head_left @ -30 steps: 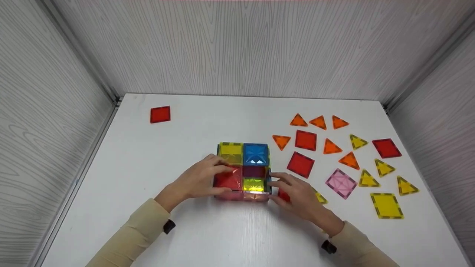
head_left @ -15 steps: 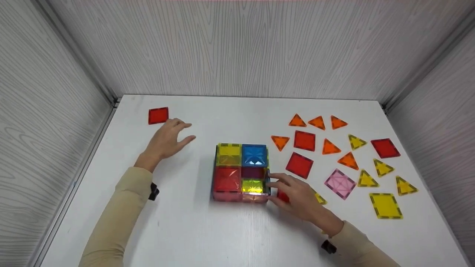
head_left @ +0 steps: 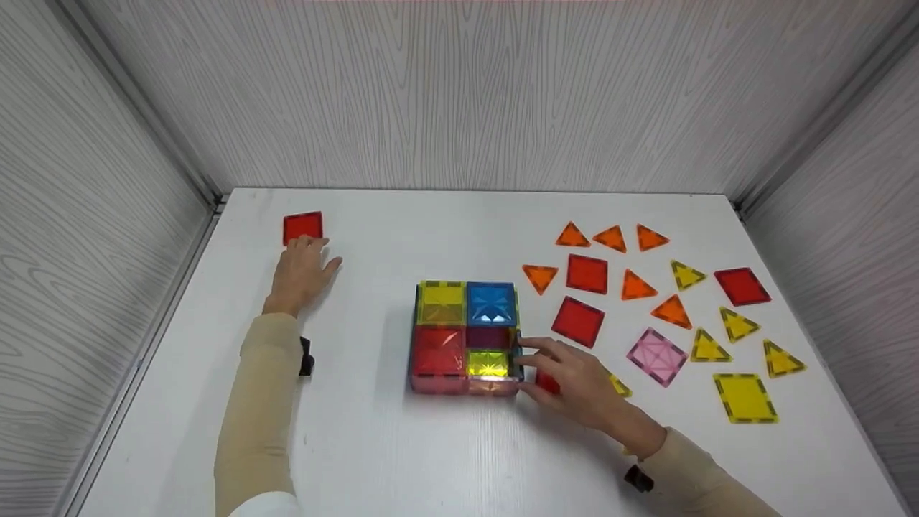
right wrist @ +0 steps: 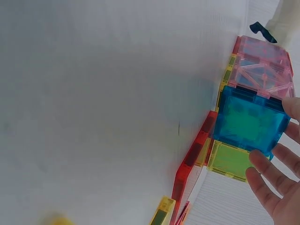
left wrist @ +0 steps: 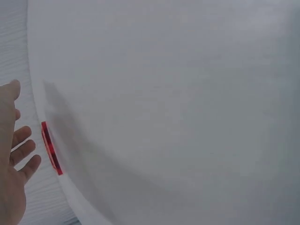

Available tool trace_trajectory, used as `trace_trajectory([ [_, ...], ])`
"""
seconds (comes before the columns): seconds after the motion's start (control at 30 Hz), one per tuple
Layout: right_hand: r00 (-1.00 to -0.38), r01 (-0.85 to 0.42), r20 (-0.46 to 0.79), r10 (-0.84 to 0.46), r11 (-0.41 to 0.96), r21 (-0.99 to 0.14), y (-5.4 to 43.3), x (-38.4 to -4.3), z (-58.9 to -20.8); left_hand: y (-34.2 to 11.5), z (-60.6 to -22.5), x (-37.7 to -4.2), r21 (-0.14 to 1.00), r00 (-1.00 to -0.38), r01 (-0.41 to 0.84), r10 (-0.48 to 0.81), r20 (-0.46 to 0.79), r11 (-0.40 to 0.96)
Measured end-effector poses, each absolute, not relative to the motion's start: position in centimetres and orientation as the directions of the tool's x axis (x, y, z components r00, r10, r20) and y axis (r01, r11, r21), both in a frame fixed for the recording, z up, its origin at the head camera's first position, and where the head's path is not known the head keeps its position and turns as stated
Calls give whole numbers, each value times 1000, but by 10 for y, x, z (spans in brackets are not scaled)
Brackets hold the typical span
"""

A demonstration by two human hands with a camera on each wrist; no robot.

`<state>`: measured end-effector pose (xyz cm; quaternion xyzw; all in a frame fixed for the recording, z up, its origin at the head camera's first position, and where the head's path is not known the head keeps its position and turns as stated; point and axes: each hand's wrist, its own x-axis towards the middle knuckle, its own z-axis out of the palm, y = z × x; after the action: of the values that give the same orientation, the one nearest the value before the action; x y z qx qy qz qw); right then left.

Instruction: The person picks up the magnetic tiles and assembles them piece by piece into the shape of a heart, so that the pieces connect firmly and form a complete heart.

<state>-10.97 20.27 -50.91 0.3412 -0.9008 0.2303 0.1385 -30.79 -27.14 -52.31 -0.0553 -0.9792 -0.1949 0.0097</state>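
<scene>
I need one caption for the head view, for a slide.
Left hand at a lone red square, right hand at the side of a multicoloured tile block.

The right hand (head_left: 578, 377) partly hides a red tile (head_left: 547, 381) and a yellow tile (head_left: 618, 386); the left hand (head_left: 296, 274) covers part of a red square tile (head_left: 302, 224). The right wrist view cuts off a blurred yellow shape (right wrist: 58, 220).

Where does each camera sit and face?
Head: on the head, facing forward and down at the table; left hand, right hand, both sleeves show.
Left wrist: on that wrist, looking at table and red tile; left hand at left edge.
Right wrist: on that wrist, looking at table and tile box; right hand at right edge, sleeve above.
Head and right wrist share the tile box.
</scene>
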Motion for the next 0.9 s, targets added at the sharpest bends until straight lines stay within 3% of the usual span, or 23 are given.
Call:
trace_trajectory([
  [0.2, -712, -692, 416, -565, 665, -281, 204, -107, -508, -282, -527, -312, 267, -991, 131, 131, 16, 955],
  [0.5, -713, -689, 415, -566, 676, -261, 206, -109, -509, -293, -521, -321, 306, -992, 65, 96, -87, 950],
  [0.9, -705, -694, 408, -580, 682, -230, 207, -112, -508, -283, -522, -301, 268, -986, 132, 154, -61, 954],
])
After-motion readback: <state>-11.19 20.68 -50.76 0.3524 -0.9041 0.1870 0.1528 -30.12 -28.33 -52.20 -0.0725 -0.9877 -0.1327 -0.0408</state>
